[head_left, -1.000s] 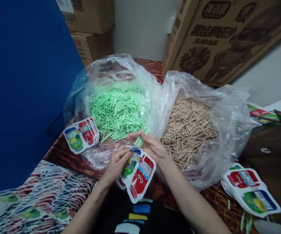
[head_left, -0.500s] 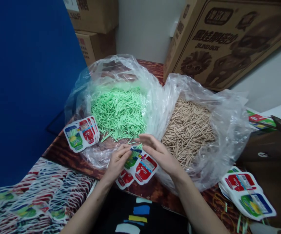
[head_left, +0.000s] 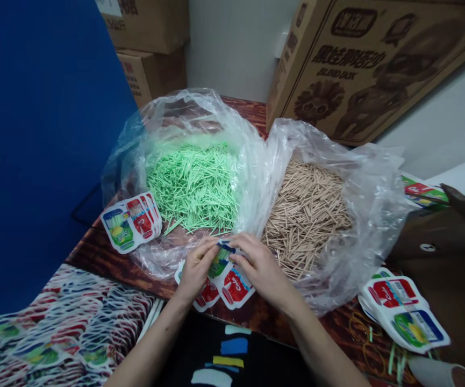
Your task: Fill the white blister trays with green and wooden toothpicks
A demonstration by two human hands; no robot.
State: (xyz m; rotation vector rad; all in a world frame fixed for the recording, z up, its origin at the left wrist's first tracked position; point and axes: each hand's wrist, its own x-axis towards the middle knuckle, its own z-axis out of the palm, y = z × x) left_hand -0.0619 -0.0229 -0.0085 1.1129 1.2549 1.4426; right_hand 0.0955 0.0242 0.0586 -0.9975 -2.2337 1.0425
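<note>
A printed twin packet (head_left: 238,285), one half green with a lemon picture and one half red with a cola picture, is held over the table's front edge. My left hand (head_left: 198,266) pinches its upper left edge between thumb and fingers. At the top of the green half, the fingers of my right hand (head_left: 258,263) are closed on the packet; their tips hide the opening and any sticks there. Beneath lies another packet (head_left: 208,295), partly covered. Just beyond my hands, a clear bag holds thin green sticks (head_left: 194,185); brown sticks (head_left: 308,215) fill the bag to the right.
Filled-looking packets (head_left: 129,223) are fanned out at the left. A banded stack of packets (head_left: 407,312) lies at the right near rubber bands (head_left: 363,328). Many packets (head_left: 71,317) stand in rows at lower left. Cardboard boxes (head_left: 361,70) and a blue panel (head_left: 47,134) border the table.
My right hand has come down and inward, from spread fingers with green sticks near them to fingers closed at the packet's top. My left hand keeps its pinch. The view has shifted slightly.
</note>
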